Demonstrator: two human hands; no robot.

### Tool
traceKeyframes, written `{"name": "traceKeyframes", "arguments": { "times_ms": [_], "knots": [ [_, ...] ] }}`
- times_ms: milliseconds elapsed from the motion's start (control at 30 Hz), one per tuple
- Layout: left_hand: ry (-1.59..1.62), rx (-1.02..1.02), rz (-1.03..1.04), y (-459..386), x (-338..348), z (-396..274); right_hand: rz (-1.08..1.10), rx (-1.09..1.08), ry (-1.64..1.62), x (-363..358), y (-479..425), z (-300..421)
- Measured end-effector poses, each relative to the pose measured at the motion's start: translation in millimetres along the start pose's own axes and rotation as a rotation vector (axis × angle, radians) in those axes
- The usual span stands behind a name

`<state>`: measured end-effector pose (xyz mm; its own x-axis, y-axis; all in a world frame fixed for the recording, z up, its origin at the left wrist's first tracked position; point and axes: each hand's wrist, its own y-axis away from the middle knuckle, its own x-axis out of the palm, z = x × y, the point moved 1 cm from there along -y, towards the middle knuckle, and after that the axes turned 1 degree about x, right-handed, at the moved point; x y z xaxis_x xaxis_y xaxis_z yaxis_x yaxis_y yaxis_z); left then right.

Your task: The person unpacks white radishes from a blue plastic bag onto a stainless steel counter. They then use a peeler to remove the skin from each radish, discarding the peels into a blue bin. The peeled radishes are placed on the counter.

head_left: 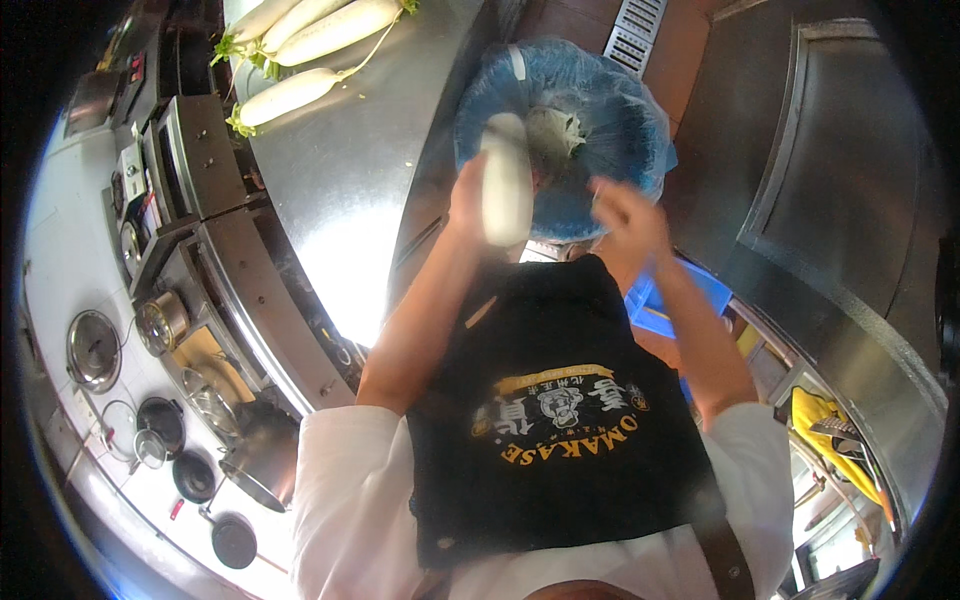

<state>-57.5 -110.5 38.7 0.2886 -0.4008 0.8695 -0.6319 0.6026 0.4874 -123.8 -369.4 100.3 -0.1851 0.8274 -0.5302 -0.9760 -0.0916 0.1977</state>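
Observation:
My left hand (469, 196) is closed around a thick white daikon radish (508, 184), which it holds lengthwise over a bin lined with a clear bluish plastic bag (645, 127). Inside the bin, pale scraps (556, 129) lie beyond the radish. At the bin's near right side is my right hand (630, 217), its fingers curled and blurred; whether they hold a small tool cannot be made out. Several more daikons (330, 34) with green stem ends lie on the steel counter at the upper left, and one daikon (289, 99) lies a little apart from them.
The steel counter's edge (429, 150) runs close to the bin's left side. A blue plastic crate (675, 296) sits on the floor below my right forearm. Steel cabinets (832, 135) stand at the right. Pots and pans (161, 426) are at the far left, and a floor drain grate (636, 34) lies beyond the bin.

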Motion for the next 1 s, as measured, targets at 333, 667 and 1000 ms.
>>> {"name": "traceKeyframes", "arguments": {
  "times_ms": [333,667,1000],
  "knots": [
    [-0.190,-0.020,-0.083,38,45,8,-0.169,0.318,0.128,-15,-98,-62],
    [0.101,-0.114,0.081,-2,1,2,0.016,-0.158,0.108,16,-12,-1],
    [0.173,-0.044,0.108,-12,-19,2,0.021,-0.076,0.034,-1,12,18]
  ]
}}
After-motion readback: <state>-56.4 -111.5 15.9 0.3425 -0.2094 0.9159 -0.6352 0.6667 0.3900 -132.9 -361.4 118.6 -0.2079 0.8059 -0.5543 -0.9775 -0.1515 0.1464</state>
